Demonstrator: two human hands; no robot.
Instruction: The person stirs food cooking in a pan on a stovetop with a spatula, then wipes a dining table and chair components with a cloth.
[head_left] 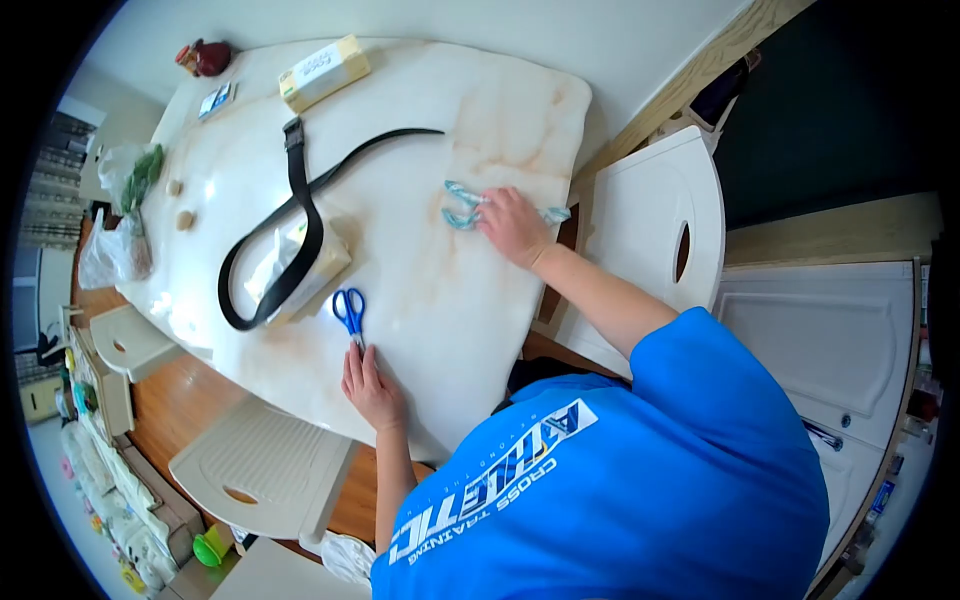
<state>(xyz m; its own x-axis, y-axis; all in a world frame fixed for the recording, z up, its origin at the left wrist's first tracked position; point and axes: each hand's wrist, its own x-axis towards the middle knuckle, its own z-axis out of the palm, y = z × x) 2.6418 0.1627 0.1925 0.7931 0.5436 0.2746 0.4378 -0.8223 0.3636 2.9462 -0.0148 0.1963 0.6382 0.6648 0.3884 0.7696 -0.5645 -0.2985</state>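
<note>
right grip (513, 225) curls over cloth (460, 222), left grip (376, 393) lies on scissors (352, 321).

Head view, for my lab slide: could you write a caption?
Left hand at the scissors, right hand on teal-patterned material, both over the table.

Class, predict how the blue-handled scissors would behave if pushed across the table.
The scissors would probably slide rather than roll, since they lie flat on a glossy tabletop. They may pivot, as the left hand is at the blade end.
</note>
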